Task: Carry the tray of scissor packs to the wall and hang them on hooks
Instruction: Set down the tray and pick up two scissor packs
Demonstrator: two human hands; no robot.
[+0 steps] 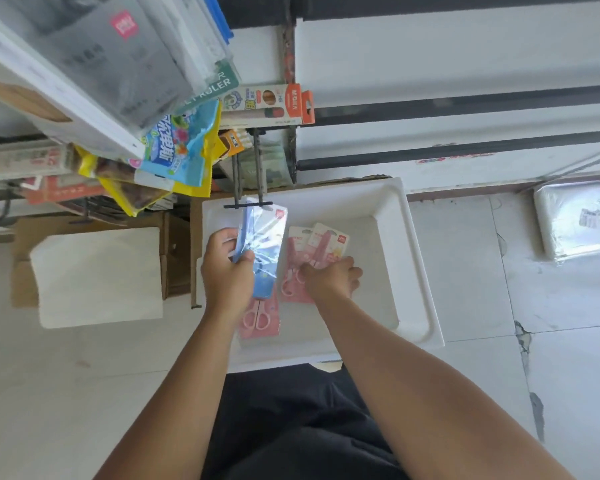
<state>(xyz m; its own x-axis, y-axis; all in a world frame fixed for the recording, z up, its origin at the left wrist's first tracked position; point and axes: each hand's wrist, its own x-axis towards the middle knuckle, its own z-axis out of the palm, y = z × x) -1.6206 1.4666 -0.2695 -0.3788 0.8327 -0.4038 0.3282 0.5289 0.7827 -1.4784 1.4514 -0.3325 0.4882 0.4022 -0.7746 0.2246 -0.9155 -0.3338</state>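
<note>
A white tray (406,258) lies on the floor in front of me, below the slatted wall. My left hand (226,271) grips a stack of blue scissor packs (264,244) whose tops are up at a black double hook (248,202). My right hand (333,278) is down in the tray, fingers closed on pink scissor packs (317,245) that overlap each other. Another pink pack (260,318) lies flat in the tray under my left wrist.
Hanging packets and ruler packs (184,147) crowd the wall at upper left. A cardboard box with a white sheet (97,275) stands left of the tray. A wrapped white bundle (579,220) lies at the right. Grey tiled floor (465,271) surrounds the tray.
</note>
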